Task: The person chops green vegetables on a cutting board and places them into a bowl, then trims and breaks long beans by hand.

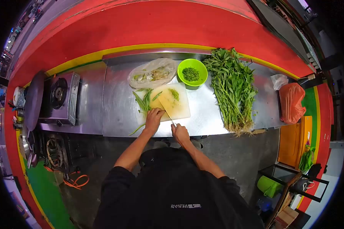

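Note:
My right hand (180,134) is closed round the handle of a knife (167,111), whose blade points up and left over the cutting board (183,105). Beside the blade, my left hand (154,119) presses on green stems at the board's lower left, its fingers together. Leafy greens (143,100) lie across the board's left edge, with a stem running down to the counter's front. A small heap of chopped greens (174,94) rests near the board's top. Behind the board is a bright green bowl (180,75) holding more chopped greens.
A clear plastic bag (136,78) with plant scraps lies behind the board. At the right stands a large bunch of rooted greens (233,91), then a red bag (291,102). A gas stove (61,97) occupies the counter's left end. A red wall (149,28) borders the back.

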A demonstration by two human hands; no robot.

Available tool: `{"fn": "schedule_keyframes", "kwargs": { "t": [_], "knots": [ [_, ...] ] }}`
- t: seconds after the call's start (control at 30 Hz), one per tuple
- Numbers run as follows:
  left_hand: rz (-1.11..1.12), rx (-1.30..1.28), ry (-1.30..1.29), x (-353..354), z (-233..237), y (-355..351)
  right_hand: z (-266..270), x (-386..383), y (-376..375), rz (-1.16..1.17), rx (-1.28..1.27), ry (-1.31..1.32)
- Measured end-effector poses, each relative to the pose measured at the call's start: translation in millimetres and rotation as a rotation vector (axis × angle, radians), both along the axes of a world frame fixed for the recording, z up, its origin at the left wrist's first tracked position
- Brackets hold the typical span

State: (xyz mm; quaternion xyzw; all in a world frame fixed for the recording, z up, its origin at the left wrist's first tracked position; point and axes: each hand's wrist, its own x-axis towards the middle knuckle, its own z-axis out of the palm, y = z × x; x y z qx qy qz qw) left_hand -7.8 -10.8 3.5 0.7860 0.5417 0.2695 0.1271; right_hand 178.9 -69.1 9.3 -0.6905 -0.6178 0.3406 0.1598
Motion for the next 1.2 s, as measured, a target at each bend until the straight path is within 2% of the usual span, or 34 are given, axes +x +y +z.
{"fn": "schedule_keyframes", "kwargs": {
  "t": [0.23, 0.53, 0.9, 1.03, 1.2],
  "knots": [
    [-0.006, 0.056, -0.112, -3, -9, 2, 4, -4, 1, -0.024, -0.010, 0.016],
    [-0.011, 0.008, -0.086, -5, -12, 3, 2, -7, -2, -0.023, -0.081, -0.017],
    [0.018, -0.002, -0.051, 11, -7, 9, -1, 4, 2, -0.042, -0.048, 0.011],
    [0.009, 0.112, -0.063, 11, -11, 12, 6, 13, 6, -0.018, -0.080, -0.032],
    [0.009, 0.069, -0.077, 9, -11, 15, 10, 20, 17, -0.066, -0.099, -0.019]
  ]
}}
